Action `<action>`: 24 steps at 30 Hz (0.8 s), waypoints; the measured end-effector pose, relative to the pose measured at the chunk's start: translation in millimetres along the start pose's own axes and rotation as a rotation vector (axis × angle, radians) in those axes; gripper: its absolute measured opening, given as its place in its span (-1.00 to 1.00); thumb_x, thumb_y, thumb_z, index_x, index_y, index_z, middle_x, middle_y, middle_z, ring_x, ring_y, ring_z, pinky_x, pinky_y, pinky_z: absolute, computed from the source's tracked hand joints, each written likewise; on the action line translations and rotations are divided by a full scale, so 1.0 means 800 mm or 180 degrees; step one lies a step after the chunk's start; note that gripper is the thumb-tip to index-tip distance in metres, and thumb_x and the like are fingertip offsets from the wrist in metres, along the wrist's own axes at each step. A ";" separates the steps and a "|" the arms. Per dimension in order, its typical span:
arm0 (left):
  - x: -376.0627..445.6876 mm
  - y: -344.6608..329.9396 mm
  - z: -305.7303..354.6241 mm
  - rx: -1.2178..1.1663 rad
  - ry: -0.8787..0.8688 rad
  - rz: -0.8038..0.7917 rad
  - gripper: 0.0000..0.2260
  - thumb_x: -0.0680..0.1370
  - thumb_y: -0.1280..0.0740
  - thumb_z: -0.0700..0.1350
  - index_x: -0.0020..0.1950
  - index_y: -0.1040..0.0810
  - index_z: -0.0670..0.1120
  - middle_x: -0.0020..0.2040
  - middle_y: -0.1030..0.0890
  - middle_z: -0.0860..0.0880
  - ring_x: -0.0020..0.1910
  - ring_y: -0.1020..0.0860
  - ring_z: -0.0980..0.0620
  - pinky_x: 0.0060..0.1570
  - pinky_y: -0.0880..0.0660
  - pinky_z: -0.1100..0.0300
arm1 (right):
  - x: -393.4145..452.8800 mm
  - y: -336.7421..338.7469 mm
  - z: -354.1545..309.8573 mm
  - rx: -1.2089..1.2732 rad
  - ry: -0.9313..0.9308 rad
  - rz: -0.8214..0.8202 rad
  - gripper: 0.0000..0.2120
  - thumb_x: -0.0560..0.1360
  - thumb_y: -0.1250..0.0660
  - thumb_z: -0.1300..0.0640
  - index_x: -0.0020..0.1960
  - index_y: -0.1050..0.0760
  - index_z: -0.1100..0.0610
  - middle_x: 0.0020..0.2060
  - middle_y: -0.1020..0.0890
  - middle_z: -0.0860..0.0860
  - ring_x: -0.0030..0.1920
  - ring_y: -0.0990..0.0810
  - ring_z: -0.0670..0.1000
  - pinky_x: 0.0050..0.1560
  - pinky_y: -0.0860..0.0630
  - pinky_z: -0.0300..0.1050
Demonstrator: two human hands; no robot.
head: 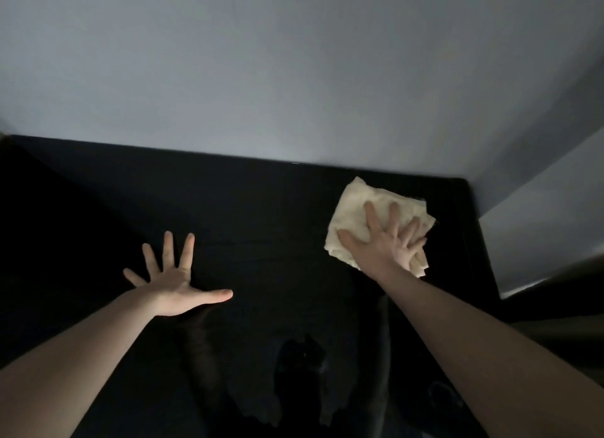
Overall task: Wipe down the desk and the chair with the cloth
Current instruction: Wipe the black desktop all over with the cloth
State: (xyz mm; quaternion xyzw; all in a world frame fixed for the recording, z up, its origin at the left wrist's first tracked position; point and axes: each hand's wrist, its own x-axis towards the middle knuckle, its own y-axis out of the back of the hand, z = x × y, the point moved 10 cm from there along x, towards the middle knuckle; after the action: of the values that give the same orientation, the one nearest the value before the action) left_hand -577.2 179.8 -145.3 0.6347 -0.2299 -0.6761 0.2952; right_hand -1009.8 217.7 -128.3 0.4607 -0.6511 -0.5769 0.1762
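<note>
A glossy black desk [261,208] fills the lower half of the head view and runs up to a pale wall. A folded cream cloth [356,205] lies on the desk near its far right corner. My right hand [382,241] lies flat on top of the cloth with fingers spread, pressing it onto the surface. My left hand [173,280] rests palm down on the bare desk to the left, fingers wide apart and holding nothing. No chair is in view.
A grey-white wall [294,71] stands directly behind the desk. A second wall section [539,228] juts out at the right, beside the desk's right edge. The desk surface reflects my arms faintly. The scene is dim.
</note>
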 end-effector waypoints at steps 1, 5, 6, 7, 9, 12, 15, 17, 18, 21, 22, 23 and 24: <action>0.001 0.001 -0.001 0.0022 -0.0014 -0.0052 0.35 0.04 -0.22 0.80 0.37 0.69 0.32 0.48 0.74 0.02 0.56 0.56 -0.33 0.49 0.30 -0.53 | -0.001 -0.012 -0.032 -0.0076 0.0167 -0.0076 -0.08 0.45 -0.13 -0.62 0.69 0.13 -0.37 0.71 0.26 -0.04 0.64 0.40 0.37 0.56 0.38 0.49; 0.001 0.003 -0.002 0.0116 -0.0016 -0.0191 0.39 0.01 -0.22 0.80 0.39 0.71 0.30 0.45 0.76 0.01 0.55 0.57 -0.33 0.49 0.28 -0.55 | -0.018 -0.058 -0.139 -0.0442 0.0822 -0.0316 -0.05 0.43 -0.04 -0.66 0.69 0.20 -0.35 0.70 0.34 -0.03 0.61 0.48 0.38 0.52 0.45 0.51; 0.002 0.004 -0.002 0.0133 -0.0016 -0.0202 0.40 -0.01 -0.21 0.80 0.38 0.71 0.30 0.45 0.76 0.02 0.55 0.57 -0.33 0.49 0.28 -0.56 | -0.019 -0.061 -0.147 -0.0515 0.0891 -0.0305 -0.06 0.43 -0.01 -0.67 0.68 0.21 -0.35 0.70 0.35 -0.03 0.61 0.49 0.37 0.52 0.45 0.51; 0.003 0.006 -0.002 0.0145 -0.0012 -0.0209 0.41 -0.02 -0.21 0.81 0.38 0.71 0.30 0.44 0.77 0.02 0.55 0.57 -0.33 0.49 0.27 -0.56 | -0.018 -0.060 -0.146 -0.0553 0.0922 -0.0282 -0.07 0.44 0.00 -0.67 0.68 0.21 -0.36 0.70 0.35 -0.03 0.61 0.50 0.36 0.52 0.45 0.49; 0.004 0.008 -0.001 0.0135 0.0002 -0.0243 0.43 -0.04 -0.21 0.81 0.39 0.71 0.30 0.44 0.77 0.03 0.54 0.58 -0.32 0.49 0.27 -0.56 | -0.010 -0.053 -0.127 -0.0548 0.0974 -0.0235 -0.14 0.49 0.03 -0.63 0.68 0.18 -0.36 0.70 0.32 -0.04 0.63 0.48 0.31 0.55 0.45 0.45; 0.004 0.006 -0.001 0.0151 -0.0018 -0.0266 0.44 -0.02 -0.24 0.79 0.44 0.70 0.28 0.43 0.77 0.02 0.54 0.59 -0.32 0.48 0.29 -0.56 | 0.007 -0.031 -0.079 -0.0564 0.0923 -0.0058 -0.20 0.51 0.14 -0.58 0.67 0.12 -0.34 0.72 0.23 -0.01 0.67 0.35 0.31 0.59 0.39 0.42; 0.006 0.006 -0.001 0.0157 -0.0051 -0.0258 0.46 -0.02 -0.24 0.79 0.47 0.69 0.26 0.43 0.78 0.02 0.53 0.59 -0.33 0.48 0.29 -0.56 | 0.022 -0.006 -0.012 -0.0628 0.0650 0.0129 -0.20 0.50 0.18 -0.57 0.69 0.09 -0.32 0.72 0.16 0.01 0.68 0.26 0.30 0.61 0.36 0.39; 0.009 0.009 -0.002 0.0137 -0.0085 -0.0210 0.48 -0.08 -0.20 0.81 0.47 0.68 0.27 0.43 0.78 0.02 0.53 0.60 -0.33 0.48 0.30 -0.57 | 0.025 0.012 0.036 -0.0589 0.0351 0.0243 -0.22 0.55 0.09 -0.55 0.70 0.07 -0.31 0.72 0.13 0.00 0.69 0.19 0.28 0.63 0.27 0.38; 0.011 0.010 -0.003 0.0138 -0.0100 -0.0182 0.49 -0.10 -0.19 0.81 0.47 0.68 0.27 0.43 0.77 0.02 0.53 0.59 -0.33 0.48 0.30 -0.58 | 0.024 0.020 0.054 -0.0489 0.0191 0.0285 -0.22 0.55 0.04 -0.54 0.70 0.04 -0.30 0.72 0.12 0.00 0.69 0.17 0.27 0.64 0.24 0.39; 0.016 0.011 -0.004 0.0166 -0.0156 -0.0085 0.48 -0.08 -0.19 0.81 0.47 0.68 0.27 0.45 0.76 0.01 0.53 0.59 -0.34 0.47 0.30 -0.58 | 0.019 0.026 0.078 -0.0250 -0.0152 0.0386 -0.21 0.56 -0.02 -0.52 0.70 0.01 -0.26 0.71 0.09 0.02 0.69 0.11 0.29 0.64 0.19 0.40; 0.017 0.011 -0.005 0.0162 -0.0189 -0.0059 0.47 -0.05 -0.21 0.81 0.47 0.68 0.26 0.45 0.76 0.00 0.53 0.59 -0.35 0.47 0.31 -0.58 | 0.016 0.023 0.077 -0.0243 -0.0227 0.0421 -0.21 0.56 -0.01 -0.53 0.70 0.01 -0.26 0.71 0.09 0.03 0.68 0.11 0.30 0.63 0.20 0.41; 0.018 0.009 -0.005 0.0164 -0.0225 -0.0027 0.46 -0.02 -0.22 0.80 0.48 0.68 0.26 0.45 0.76 0.00 0.52 0.60 -0.35 0.47 0.31 -0.58 | 0.012 0.019 0.073 -0.0237 -0.0297 0.0447 -0.21 0.55 0.02 -0.53 0.70 0.01 -0.25 0.71 0.09 0.04 0.68 0.11 0.32 0.63 0.21 0.41; 0.020 0.009 -0.004 0.0169 -0.0261 0.0008 0.46 0.00 -0.22 0.80 0.48 0.68 0.25 0.45 0.76 0.00 0.52 0.60 -0.35 0.47 0.32 -0.58 | 0.007 0.016 0.067 -0.0214 -0.0366 0.0470 -0.22 0.55 0.05 -0.54 0.70 0.00 -0.26 0.71 0.10 0.03 0.68 0.13 0.34 0.63 0.23 0.41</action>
State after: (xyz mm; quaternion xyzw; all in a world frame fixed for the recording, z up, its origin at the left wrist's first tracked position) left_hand -573.7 164.3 -152.2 0.6138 -0.2605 -0.6949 0.2694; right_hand -1058.0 243.6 -133.0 0.3714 -0.6726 -0.6094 0.1959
